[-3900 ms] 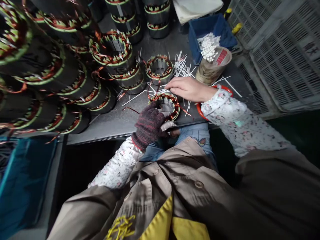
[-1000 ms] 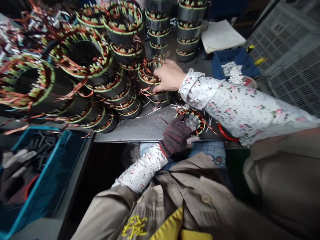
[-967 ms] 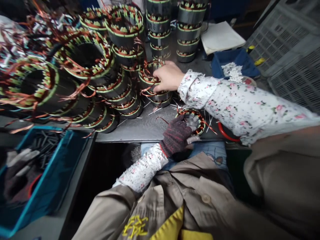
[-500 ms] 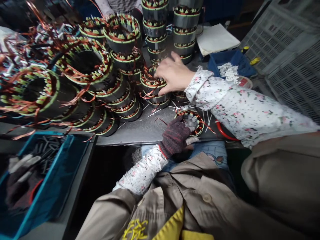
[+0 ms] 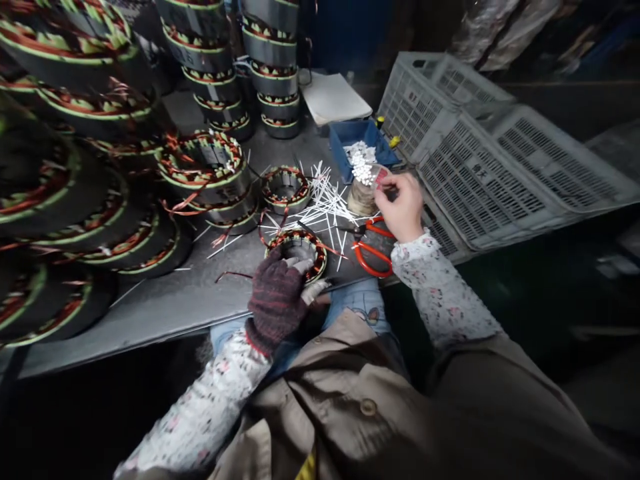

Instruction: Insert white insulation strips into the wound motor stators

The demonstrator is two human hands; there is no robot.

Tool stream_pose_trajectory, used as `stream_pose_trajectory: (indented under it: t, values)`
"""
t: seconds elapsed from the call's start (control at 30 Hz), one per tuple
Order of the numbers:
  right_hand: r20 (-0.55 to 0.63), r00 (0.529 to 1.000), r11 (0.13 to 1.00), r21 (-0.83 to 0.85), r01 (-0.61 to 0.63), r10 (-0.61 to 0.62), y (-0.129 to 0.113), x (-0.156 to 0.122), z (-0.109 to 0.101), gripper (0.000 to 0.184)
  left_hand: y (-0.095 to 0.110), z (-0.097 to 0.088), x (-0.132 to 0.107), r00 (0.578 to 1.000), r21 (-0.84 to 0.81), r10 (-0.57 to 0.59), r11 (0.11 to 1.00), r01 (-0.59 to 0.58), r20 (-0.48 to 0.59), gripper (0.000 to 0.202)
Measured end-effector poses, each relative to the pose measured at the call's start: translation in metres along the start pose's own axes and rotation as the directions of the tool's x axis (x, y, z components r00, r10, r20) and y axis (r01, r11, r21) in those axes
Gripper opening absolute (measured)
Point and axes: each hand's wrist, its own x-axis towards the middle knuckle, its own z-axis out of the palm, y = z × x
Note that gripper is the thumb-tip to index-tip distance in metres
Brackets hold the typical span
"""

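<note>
The left hand (image 5: 276, 300), in a dark, red-flecked knit glove, is curling over the rim of a small copper-wound stator (image 5: 299, 257) and holding it, with the fingertips reaching toward its bore. The stator is lying flat on the metal table (image 5: 150, 303), its bore axis upright, directly ahead of the left hand and far nearer it than the right. Up and to the right, the bare right hand (image 5: 401, 208) is pinching its fingers beside a round cup (image 5: 361, 198) of white pieces; anything held is too small to tell. Red-handled scissors (image 5: 371, 250) and thin white strips (image 5: 325, 203) are lying nearby, while taller stator stacks (image 5: 270, 73) are standing beyond.
</note>
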Motion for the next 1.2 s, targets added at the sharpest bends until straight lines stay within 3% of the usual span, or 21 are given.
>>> stream_pose_trajectory:
  t: [0.1,0.23,0.4,0.53,0.6,0.67,0.73,0.87,1.0,1.1,1.2]
  values:
    - [0.075,0.997,0.999,0.016,-0.037,0.036,-0.001,0.007,0.013,0.008,0.006,-0.004,0.004,0.999,-0.071,-0.043,0.997,0.041,-0.03,0.02]
    - [0.118,0.993,0.994,0.109,-0.03,0.017,0.002,0.014,0.015,0.006,0.01,-0.006,0.005,1.0,-0.015,0.001,1.0,-0.001,-0.003,0.013]
    - [-0.032,0.999,0.972,0.229,0.043,-0.037,-0.006,0.001,-0.004,0.01,0.001,-0.007,0.004,0.995,0.026,0.078,0.996,-0.08,0.063,0.018]
    - [-0.021,1.0,0.931,0.365,-0.002,0.01,-0.052,-0.041,-0.032,0.019,-0.004,-0.005,0.002,0.992,0.052,0.114,0.992,-0.116,0.045,0.052]
    - [0.048,0.993,0.917,0.391,0.078,-0.105,-0.076,-0.07,-0.046,0.017,-0.003,-0.001,0.0,0.995,0.088,0.096,0.991,-0.098,0.025,0.061]
    - [0.08,0.955,0.859,0.463,0.219,-0.287,-0.091,-0.099,-0.057,0.013,-0.001,0.002,-0.002,0.998,0.106,0.065,0.992,-0.064,-0.001,0.064]
    - [0.092,0.915,0.788,0.545,0.285,-0.394,-0.097,-0.124,-0.064,0.012,0.001,0.004,-0.002,0.999,0.104,0.037,0.994,-0.035,-0.014,0.065]
    - [0.155,0.909,0.756,0.618,0.217,-0.388,-0.095,-0.152,-0.072,0.018,-0.001,0.003,-0.003,0.998,0.081,0.023,0.996,-0.028,0.055,0.071]
    - [0.245,0.888,0.789,0.586,0.184,-0.39,-0.092,-0.155,-0.077,0.019,-0.003,0.002,-0.004,0.995,0.083,0.0,0.997,-0.008,0.1,0.07]
    - [0.28,0.897,0.827,0.542,0.148,-0.343,-0.098,-0.149,-0.068,0.018,-0.002,0.001,-0.005,0.995,0.069,-0.001,0.998,-0.005,0.098,0.071]
    - [0.288,0.929,0.817,0.577,0.027,-0.234,-0.108,-0.143,-0.051,0.017,0.001,-0.001,-0.004,0.998,0.001,0.002,1.0,-0.002,0.069,0.07]
